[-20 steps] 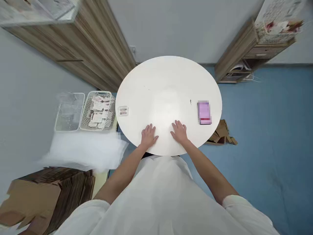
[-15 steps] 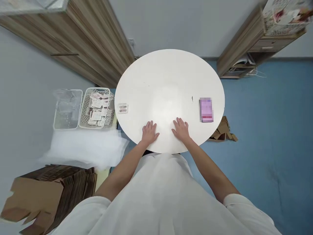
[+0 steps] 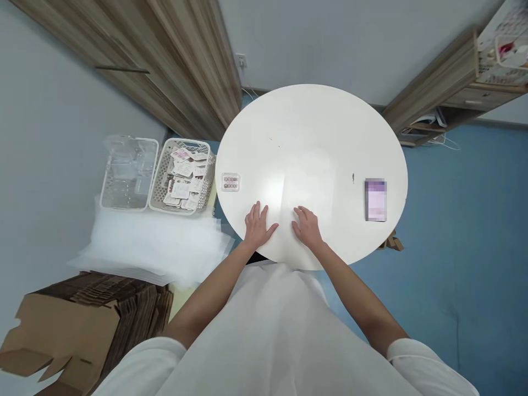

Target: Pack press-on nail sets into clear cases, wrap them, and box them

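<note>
The left hand (image 3: 256,228) rests on the table (image 3: 311,126) at its half past seven, empty, fingers spread and thumb wide; the right hand (image 3: 307,228), at six o'clock, is empty too, fingers slightly bent, thumb apart. Both sit nearer the small clear case (image 3: 230,182) and farther from the purple pack (image 3: 375,199) than half a second ago. The table is smooth, white and rounded, the case lying at nine o'clock, the pixelated rectangular pack toward four. Beyond nine o'clock stands a perforated plastic basket (image 3: 153,190) of printed packets (image 3: 180,190); past eight, filmy translucent sheets (image 3: 152,239) and folded brown cardboard (image 3: 61,324).
</note>
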A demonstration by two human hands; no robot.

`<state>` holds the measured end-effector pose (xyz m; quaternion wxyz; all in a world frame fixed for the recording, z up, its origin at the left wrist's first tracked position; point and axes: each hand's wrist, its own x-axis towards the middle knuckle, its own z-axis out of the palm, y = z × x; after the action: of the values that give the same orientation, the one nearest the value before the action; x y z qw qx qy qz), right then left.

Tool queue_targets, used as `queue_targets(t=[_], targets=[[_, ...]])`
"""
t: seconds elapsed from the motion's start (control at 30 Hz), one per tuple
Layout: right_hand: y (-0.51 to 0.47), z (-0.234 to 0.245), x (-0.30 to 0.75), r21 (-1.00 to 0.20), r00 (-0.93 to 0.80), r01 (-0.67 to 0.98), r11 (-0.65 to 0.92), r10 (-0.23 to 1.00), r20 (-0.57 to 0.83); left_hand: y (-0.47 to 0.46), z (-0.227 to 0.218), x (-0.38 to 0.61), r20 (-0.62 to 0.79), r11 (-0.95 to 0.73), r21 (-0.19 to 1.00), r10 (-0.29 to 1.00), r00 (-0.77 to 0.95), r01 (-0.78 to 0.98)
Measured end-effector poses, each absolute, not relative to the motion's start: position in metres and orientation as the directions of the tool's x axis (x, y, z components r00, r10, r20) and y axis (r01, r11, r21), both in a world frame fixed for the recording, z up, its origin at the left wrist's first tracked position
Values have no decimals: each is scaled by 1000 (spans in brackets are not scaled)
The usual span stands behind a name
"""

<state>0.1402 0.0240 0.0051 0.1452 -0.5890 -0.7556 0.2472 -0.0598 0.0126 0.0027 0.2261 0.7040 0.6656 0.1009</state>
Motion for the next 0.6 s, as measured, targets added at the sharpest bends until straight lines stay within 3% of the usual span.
queue_targets(t=[0.1,0.27,0.4,0.6], targets=[[47,9,89,-709,-299,700,82,936,-187,29,1,-109,-134,134,552,988,-71,823],[87,8,14,-822,-212,512,-251,890,-404,70,-9,-173,-172,326,804,928,-331,497],[110,2,-25,-854,-201,321,-408,852,-483,91,-14,-192,-248,347,914,889,-384,212],[119,6,-59,-842,-213,221,-492,818,-534,92,-23,-194,-303,349,934,889,-343,80]])
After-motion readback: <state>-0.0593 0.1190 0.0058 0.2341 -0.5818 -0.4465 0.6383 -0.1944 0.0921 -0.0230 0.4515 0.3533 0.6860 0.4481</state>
